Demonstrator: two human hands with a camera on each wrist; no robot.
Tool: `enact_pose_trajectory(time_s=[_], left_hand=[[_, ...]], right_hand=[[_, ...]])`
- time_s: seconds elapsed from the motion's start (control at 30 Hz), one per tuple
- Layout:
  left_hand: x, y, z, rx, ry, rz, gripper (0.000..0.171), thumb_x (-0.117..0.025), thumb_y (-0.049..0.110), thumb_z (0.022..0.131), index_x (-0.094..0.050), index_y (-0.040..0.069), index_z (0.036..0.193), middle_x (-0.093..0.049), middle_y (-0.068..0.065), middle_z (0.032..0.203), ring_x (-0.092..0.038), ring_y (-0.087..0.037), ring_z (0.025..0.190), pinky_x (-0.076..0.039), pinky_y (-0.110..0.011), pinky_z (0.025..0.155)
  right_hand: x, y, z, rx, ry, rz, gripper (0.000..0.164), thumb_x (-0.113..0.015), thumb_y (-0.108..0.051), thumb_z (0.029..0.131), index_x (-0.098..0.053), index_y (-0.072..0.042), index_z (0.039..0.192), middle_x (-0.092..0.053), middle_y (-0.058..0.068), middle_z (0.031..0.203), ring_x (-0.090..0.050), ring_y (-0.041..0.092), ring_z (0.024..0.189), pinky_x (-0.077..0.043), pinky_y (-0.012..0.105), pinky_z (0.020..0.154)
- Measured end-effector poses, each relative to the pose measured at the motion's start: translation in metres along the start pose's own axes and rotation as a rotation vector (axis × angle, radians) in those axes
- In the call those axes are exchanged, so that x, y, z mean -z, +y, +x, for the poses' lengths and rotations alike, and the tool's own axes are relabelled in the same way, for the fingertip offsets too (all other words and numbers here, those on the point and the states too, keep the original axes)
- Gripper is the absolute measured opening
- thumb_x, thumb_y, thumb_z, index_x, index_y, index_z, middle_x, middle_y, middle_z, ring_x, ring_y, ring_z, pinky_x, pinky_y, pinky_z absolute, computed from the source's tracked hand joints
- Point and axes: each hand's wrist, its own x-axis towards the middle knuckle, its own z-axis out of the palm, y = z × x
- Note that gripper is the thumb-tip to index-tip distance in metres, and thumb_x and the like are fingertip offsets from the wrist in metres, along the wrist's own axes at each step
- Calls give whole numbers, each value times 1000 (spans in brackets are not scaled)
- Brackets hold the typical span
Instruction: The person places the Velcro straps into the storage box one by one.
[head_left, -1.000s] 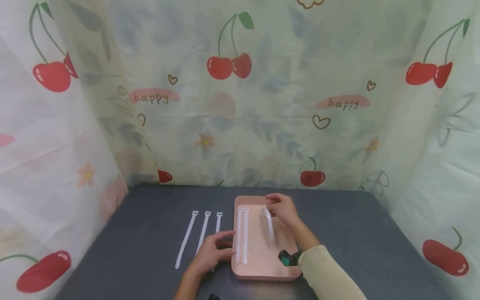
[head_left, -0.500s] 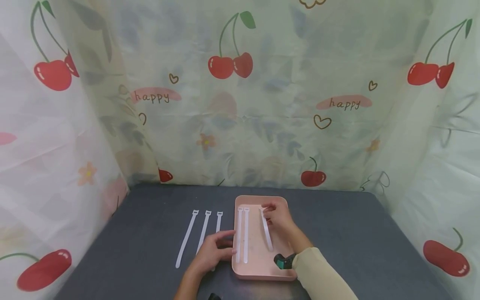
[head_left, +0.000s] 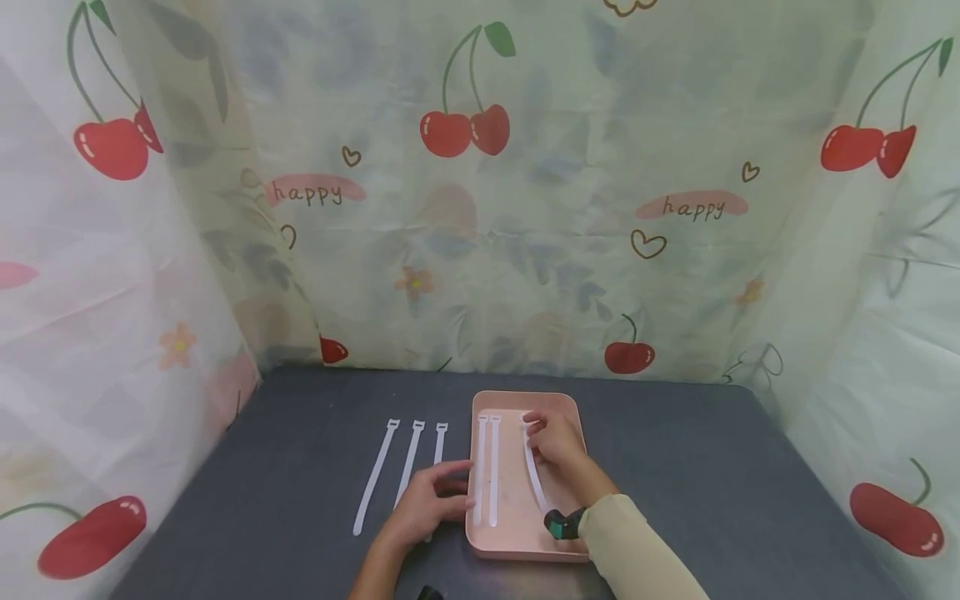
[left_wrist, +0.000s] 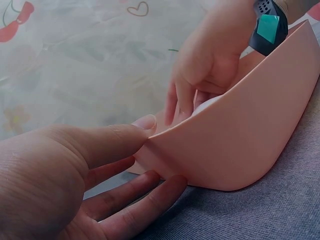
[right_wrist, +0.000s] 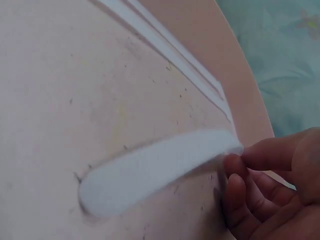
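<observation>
My right hand (head_left: 557, 440) pinches the slotted head end of a white strap-style cable tie (head_left: 534, 475) inside the pink tray (head_left: 514, 508). The tie slants toward the tray's front, and in the right wrist view its rounded tail (right_wrist: 112, 192) lies close over the tray floor. Along the tray's left wall, two more white cable ties (head_left: 494, 475) lie side by side, heads at the back. Outside on the left, my left hand (head_left: 423, 502) rests against the tray's wall; in the left wrist view the thumb touches the rim while the other fingers rest along the outer side.
Left of the tray, three white cable ties (head_left: 372, 479) lie on the dark cloth-covered table (head_left: 292, 467), partly behind the left hand. Printed curtains (head_left: 480, 283) enclose the back and both sides. A dark band (head_left: 562, 525) circles the right wrist.
My right hand has moved left and slightly down with its cable tie, which came down into the tray with its tail toward the front. The left hand stays at the tray's wall.
</observation>
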Motion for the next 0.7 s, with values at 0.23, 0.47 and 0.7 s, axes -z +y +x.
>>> enact_pose_trajectory(time_s=[0.23, 0.47, 0.7], left_hand=[[-1, 1, -1, -20, -6, -16, 57, -75, -2, 82, -53, -3, 135, -62, -25, 117, -63, -33, 105, -58, -39, 73], [-1, 2, 0, -1, 7, 5, 57, -75, -1, 81, -55, -1, 135, -62, -23, 119, -63, -32, 105, -58, -38, 73], [-2, 3, 0, 15, 11, 15, 57, -75, 0, 82, -55, 0, 135, -63, -21, 117, -63, -31, 104, -58, -38, 73]], right_hand=[[5, 0, 0, 134, 2, -290, 40, -69, 10, 73, -68, -3, 111, -53, 4, 71, -49, 17, 61, -41, 25, 50], [11, -4, -2, 171, -19, -415, 41, -77, 0, 75, -68, -2, 115, -53, 2, 69, -49, 16, 62, -42, 26, 54], [14, -10, -5, 184, -82, -543, 44, -80, -6, 72, -70, -4, 114, -64, 5, 84, -53, 18, 72, -47, 31, 67]])
